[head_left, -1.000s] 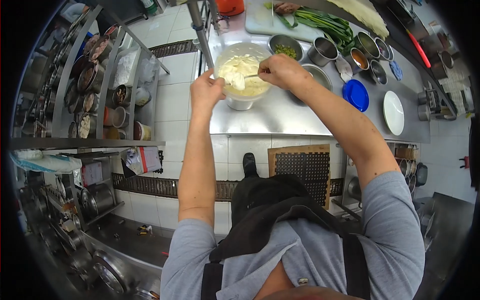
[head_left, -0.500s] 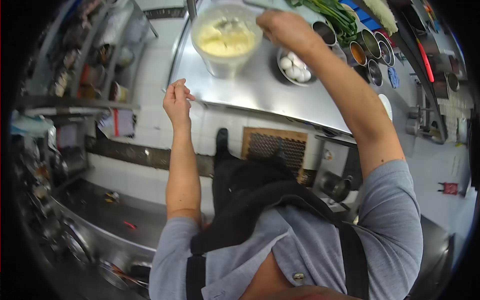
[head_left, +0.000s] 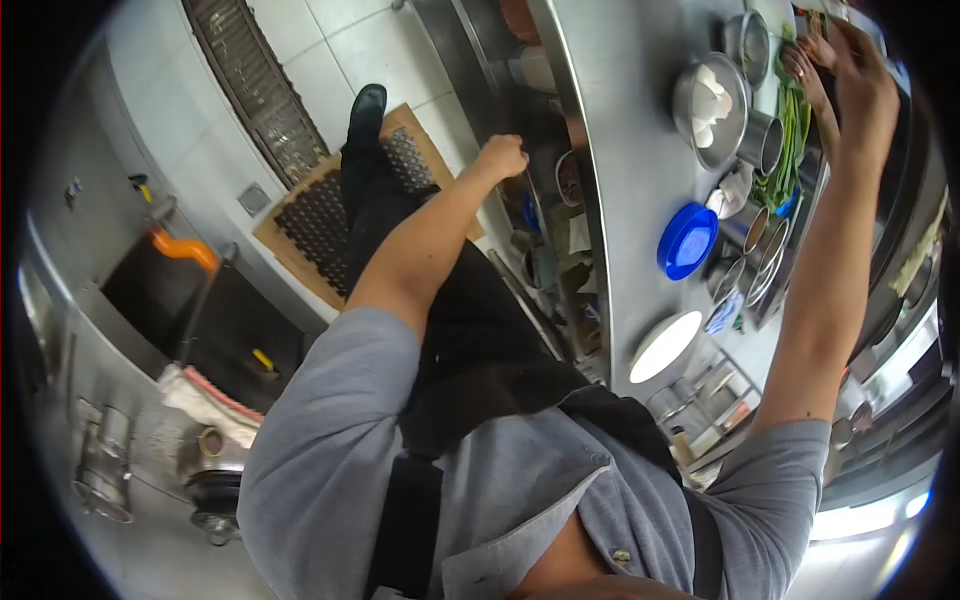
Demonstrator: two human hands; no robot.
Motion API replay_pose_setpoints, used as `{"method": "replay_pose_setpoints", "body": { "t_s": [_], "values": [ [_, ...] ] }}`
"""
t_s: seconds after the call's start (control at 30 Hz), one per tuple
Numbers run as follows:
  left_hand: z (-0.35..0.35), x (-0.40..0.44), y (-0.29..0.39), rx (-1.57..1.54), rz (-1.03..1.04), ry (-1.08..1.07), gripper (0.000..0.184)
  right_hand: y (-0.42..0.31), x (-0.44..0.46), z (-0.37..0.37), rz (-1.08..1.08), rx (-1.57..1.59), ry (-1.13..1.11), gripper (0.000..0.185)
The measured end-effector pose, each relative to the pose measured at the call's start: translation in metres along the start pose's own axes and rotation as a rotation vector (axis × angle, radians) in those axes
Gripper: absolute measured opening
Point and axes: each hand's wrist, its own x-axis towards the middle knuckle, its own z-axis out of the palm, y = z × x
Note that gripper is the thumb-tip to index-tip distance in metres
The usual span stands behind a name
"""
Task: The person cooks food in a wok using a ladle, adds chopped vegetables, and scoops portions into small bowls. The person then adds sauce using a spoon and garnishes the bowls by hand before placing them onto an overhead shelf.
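Note:
At the upper middle, my left hand [head_left: 505,157] is closed and looks empty, just off the steel table's near edge. Raised at the top right, my right hand [head_left: 862,85] has its fingers drawn together near the frame's edge; what they hold cannot be made out. Below and left of it, a co-worker's hand [head_left: 803,72] is beside long green leaves [head_left: 785,150]. White eggs [head_left: 708,105] lie in a steel bowl [head_left: 735,135] on the steel table [head_left: 640,130]. Nearer me are a blue round dish [head_left: 688,241] and a white oval plate [head_left: 665,347].
Several metal cups [head_left: 762,140], a white cloth [head_left: 731,190] and a blue cloth [head_left: 724,312] stand or lie on the table. Shelves with containers are under its edge. A black mat [head_left: 320,230] lies by my foot. An orange handle [head_left: 185,248] shows at the left.
My view has swung to the right, and the tub of pale cream is out of view. My left hand has closed. My right hand has moved up and right, away from the tub.

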Motion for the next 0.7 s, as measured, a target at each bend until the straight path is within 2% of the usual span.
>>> {"method": "replay_pose_setpoints", "body": {
  "t_s": [0.07,0.13,0.2,0.27,0.3,0.33,0.4,0.43,0.5,0.53,0.57,0.6,0.7],
  "values": [
    [0.067,0.023,-0.007,0.176,0.013,-0.247,0.03,0.059,0.024,0.007,-0.01,0.153,-0.115,0.028],
    [0.088,0.026,0.012,-0.001,-0.003,-0.143,0.038,0.06,0.037,0.003,-0.073,0.039,-0.112,0.026],
    [0.112,0.043,0.017,0.008,0.036,-0.21,0.039,0.037,0.029,-0.006,-0.105,-0.082,-0.118,0.024],
    [0.21,0.093,-0.032,0.028,0.256,-0.136,0.035,-0.028,0.009,-0.004,-0.267,-0.151,0.073,0.01],
    [0.225,0.103,-0.035,0.087,0.479,0.046,0.035,-0.027,0.009,-0.004,-0.229,-0.186,0.073,0.012],
    [0.232,0.113,-0.033,0.422,0.66,-0.003,0.032,-0.027,0.007,-0.002,-0.214,-0.119,0.08,0.009],
    [0.208,0.111,-0.017,0.141,0.488,-0.093,0.031,-0.03,0.006,-0.003,-0.073,-0.022,0.023,0.019],
    [0.194,0.107,-0.01,0.055,0.415,-0.125,0.03,-0.037,-0.001,0.001,-0.185,-0.053,0.076,0.012],
    [0.164,0.096,-0.002,0.007,0.331,-0.142,0.029,-0.04,-0.003,-0.006,-0.274,-0.133,0.081,0.013],
    [0.147,0.087,0.0,-0.006,0.29,-0.138,0.029,-0.032,-0.001,-0.001,-0.165,-0.06,0.142,0.014],
    [0.124,0.075,0.0,-0.01,0.247,-0.121,0.028,-0.032,0.0,-0.008,-0.226,-0.089,0.102,0.014],
    [0.099,0.06,-0.001,-0.01,0.199,-0.098,0.028,-0.014,0.011,-0.006,-0.08,-0.055,0.034,0.016],
    [0.01,0.002,-0.011,-0.008,0.07,0.004,0.026,0.017,0.023,-0.004,-0.171,-0.065,-0.002,0.02]
  ]
}}
